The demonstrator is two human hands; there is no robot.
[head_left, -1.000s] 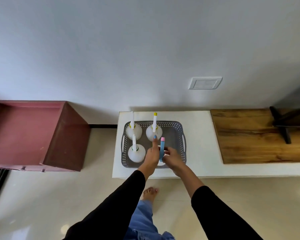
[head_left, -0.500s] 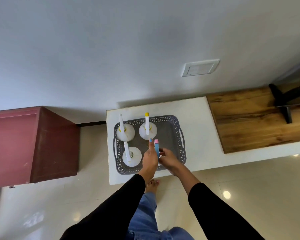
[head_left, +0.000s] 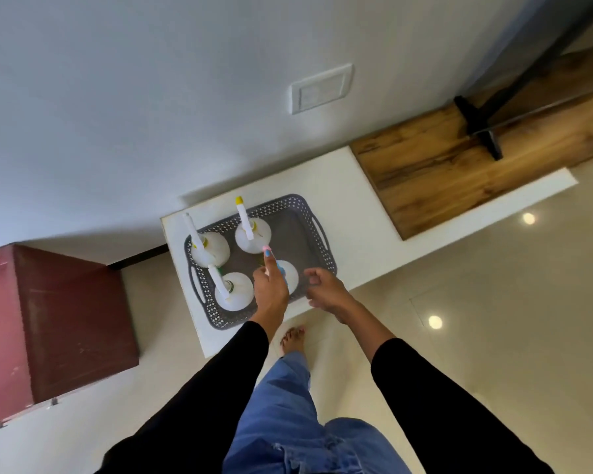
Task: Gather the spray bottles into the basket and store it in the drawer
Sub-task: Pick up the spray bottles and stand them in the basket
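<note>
Grey perforated basket (head_left: 317,230) sits on the white counter (head_left: 350,186), near its left end. Four white spray bottles stand upright inside the basket: one in the far-left corner (head_left: 210,248), a yellow-tipped one (head_left: 254,236) at the far middle, one in the near-left corner (head_left: 234,290), and a fourth (head_left: 290,273) at the near middle, mostly hidden. Left hand (head_left: 271,289) is over that fourth bottle, index finger pointing up along its blue nozzle; whether it is actually gripping, cannot tell. Right hand (head_left: 324,289) hovers at the basket's near rim, fingers loosely curled, holding nothing. Maroon cabinet (head_left: 65,319) stands left of the basket, wooden board (head_left: 459,179) to its right.
</note>
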